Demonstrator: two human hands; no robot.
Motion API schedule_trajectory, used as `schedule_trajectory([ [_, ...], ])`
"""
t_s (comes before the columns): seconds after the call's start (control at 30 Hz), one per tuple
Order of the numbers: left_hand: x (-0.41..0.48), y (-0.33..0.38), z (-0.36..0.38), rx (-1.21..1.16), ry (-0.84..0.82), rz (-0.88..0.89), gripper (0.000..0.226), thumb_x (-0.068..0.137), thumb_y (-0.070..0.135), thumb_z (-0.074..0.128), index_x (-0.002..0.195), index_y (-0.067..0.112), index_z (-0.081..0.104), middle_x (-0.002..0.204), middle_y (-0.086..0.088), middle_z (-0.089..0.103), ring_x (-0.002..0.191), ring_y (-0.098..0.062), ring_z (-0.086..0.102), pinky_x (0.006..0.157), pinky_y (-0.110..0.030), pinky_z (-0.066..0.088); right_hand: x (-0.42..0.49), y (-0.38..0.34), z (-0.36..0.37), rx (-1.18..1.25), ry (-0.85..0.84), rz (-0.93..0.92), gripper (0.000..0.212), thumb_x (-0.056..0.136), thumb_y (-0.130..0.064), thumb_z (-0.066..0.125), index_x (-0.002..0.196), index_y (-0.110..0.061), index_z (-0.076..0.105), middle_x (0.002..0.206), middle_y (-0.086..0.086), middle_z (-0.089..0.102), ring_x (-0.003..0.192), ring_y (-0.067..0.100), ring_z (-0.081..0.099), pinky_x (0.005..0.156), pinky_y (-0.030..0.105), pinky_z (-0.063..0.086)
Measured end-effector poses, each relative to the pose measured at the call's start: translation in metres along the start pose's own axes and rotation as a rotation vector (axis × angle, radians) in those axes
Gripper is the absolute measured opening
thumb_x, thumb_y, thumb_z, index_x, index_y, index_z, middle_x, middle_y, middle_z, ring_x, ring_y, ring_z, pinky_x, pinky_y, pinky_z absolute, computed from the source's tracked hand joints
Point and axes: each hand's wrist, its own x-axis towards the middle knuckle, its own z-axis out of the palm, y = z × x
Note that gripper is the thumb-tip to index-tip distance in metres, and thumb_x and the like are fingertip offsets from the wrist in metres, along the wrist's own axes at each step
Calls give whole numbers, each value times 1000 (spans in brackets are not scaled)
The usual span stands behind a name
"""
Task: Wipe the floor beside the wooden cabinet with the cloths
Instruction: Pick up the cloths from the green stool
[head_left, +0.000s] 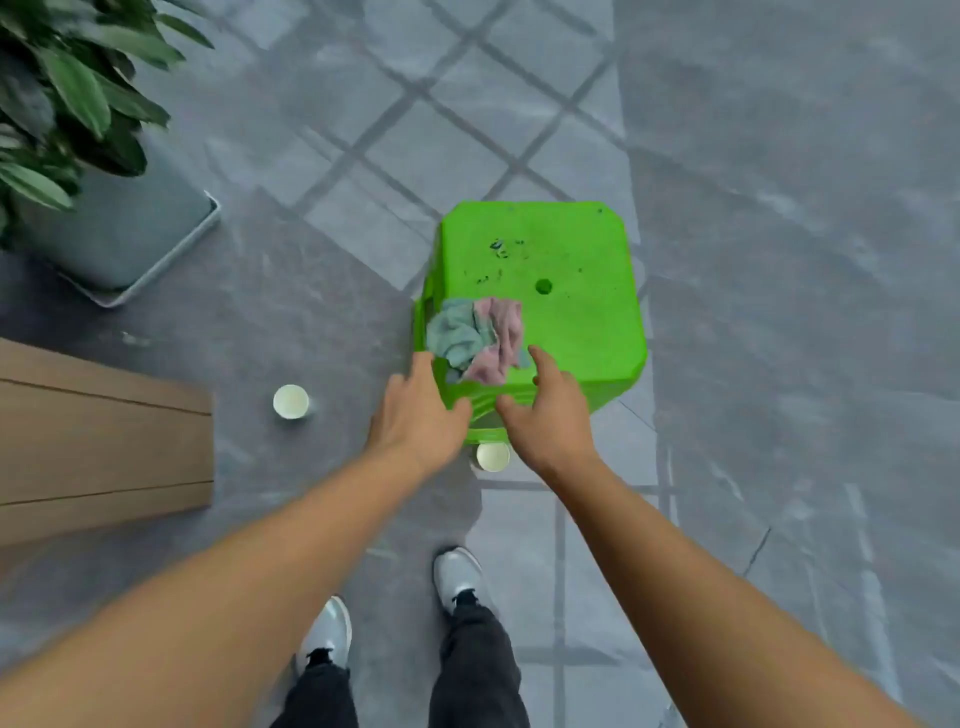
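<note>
**Both hands open at the stool's near edge**

Two bare forearms reach forward over the tiled floor (779, 260). Left hand (415, 410) and right hand (550, 415) are spread open and empty. Just beyond their fingertips, two crumpled cloths, one green (457, 332) and one pink (501, 338), lie touching on one green stool (571, 270). One wooden cabinet (104, 441) stands left; two cups (291, 401) sit on the floor.

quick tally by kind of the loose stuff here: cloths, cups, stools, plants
Crumpled cloths: 2, a grey-green cloth and a pink cloth
White paper cups: 2
Green plastic stool: 1
Potted leafy plant: 1
Total: 6
</note>
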Motion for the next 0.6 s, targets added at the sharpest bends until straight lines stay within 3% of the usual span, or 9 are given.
schedule_trajectory([
  [0.07, 38, 3, 18, -182, 80, -9, 78, 87, 43, 63, 152, 29, 24, 136, -22, 47, 123, -40, 53, 101, -41, 43, 34, 11, 9, 70, 77, -47, 73, 84, -29, 67, 147, -14, 33, 133, 25, 50, 123, 33, 48, 93, 25, 29],
  [0.13, 67, 5, 37, -352, 125, -11, 77, 87, 41, 65, 153, 34, 25, 138, -17, 44, 123, -35, 54, 104, -42, 47, 61, 19, 16, 134, 80, -64, 74, 85, -33, 66, 149, -21, 31, 132, 21, 51, 122, 29, 50, 96, 21, 32],
  [0.23, 83, -16, 78, -578, 156, -20, 45, 87, 25, 68, 130, 27, 55, 123, -10, 49, 111, -30, 60, 91, -49, 57, 81, 32, 46, 208, 37, -92, 61, 86, -31, 65, 143, -30, 42, 115, 12, 52, 102, 16, 54, 93, 30, 46],
  [0.3, 76, -41, 98, -719, 233, -3, 32, 82, 21, 69, 112, 23, 60, 108, -6, 61, 99, -28, 65, 82, -47, 59, 83, 39, 67, 78, 163, -224, 40, 84, -25, 64, 123, -25, 59, 99, 9, 48, 83, 10, 46, 78, 17, 37],
  [0.37, 64, -73, 113, -829, 279, -14, 26, 74, 20, 64, 99, 27, 58, 92, -2, 69, 86, -25, 68, 72, -41, 61, 72, 43, 92, -14, 213, -412, 25, 79, -17, 63, 103, -24, 63, 87, 5, 46, 70, 12, 41, 65, 13, 28],
  [0.47, 31, -146, 136, -931, 358, -212, 24, 71, 17, 61, 92, 28, 57, 83, -3, 71, 76, -21, 70, 62, -33, 62, 31, 54, 151, -81, -43, -574, 29, 76, -6, 69, 95, -26, 61, 82, 1, 45, 62, 3, 40, 61, 5, 29],
  [0.6, -14, -257, 163, -930, 355, -489, 26, 77, 5, 72, 91, 24, 63, 90, -11, 72, 79, -31, 70, 69, -49, 62, -16, 78, 238, -149, -412, -547, 26, 80, 0, 69, 97, -19, 65, 79, -5, 47, 67, -8, 49, 65, -3, 32],
])
